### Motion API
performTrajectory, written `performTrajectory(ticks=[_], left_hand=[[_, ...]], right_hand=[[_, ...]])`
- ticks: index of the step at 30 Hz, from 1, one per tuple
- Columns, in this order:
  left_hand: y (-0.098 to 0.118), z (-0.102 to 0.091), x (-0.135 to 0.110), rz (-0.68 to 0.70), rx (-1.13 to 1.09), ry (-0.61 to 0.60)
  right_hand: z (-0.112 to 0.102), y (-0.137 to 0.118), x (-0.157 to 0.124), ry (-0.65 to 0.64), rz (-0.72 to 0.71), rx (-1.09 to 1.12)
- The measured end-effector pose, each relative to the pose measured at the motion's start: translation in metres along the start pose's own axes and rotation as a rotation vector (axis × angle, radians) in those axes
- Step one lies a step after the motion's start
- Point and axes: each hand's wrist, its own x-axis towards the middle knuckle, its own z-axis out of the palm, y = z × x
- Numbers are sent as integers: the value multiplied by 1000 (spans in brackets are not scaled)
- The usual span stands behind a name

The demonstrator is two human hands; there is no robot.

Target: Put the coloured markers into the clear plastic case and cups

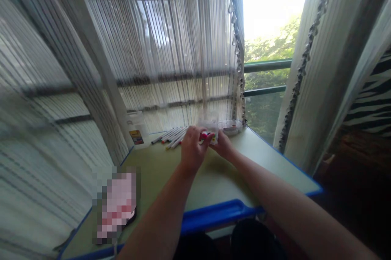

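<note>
Both my hands meet at the far side of a small pale green desk [214, 178]. My left hand [193, 150] is closed in a pinch on a marker with a pink-red cap [204, 134]. My right hand [224, 145] is wrapped round a clear plastic box [210, 126] that holds coloured markers. The marker tip is at the box's opening. A row of several loose markers [171, 136] lies on the desk just left of my left hand.
A clear plastic lid or tray [231, 127] lies behind my right hand. A white bottle [136, 130] stands at the back left. A blurred-out flat object [117, 205] lies near left. Sheer curtains hang behind; the desk has a blue front rim [214, 215].
</note>
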Motion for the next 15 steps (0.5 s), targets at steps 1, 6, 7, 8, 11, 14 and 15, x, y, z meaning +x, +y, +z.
performTrajectory(ticks=[1,6,7,8,11,14,15], left_hand=[[0,-1,0,18,25,-33],[1,-1,-1,48,126,-134],[1,-1,-1,45,124,-144],[1,0,-1,40,119,-155],[1,0,-1,25,113,-196],[-3,-1,1,19,105,-237],[-5,-2,2,14,92,-244]], right_hand=[[1,0,0,-8,4,3],[2,-1,0,-12,-18,24],[2,-2,0,-6,-20,27],[2,-3,0,0,-18,32],[1,-5,1,15,4,54],[-1,-6,2,13,27,67],[-1,-6,2,11,33,69]])
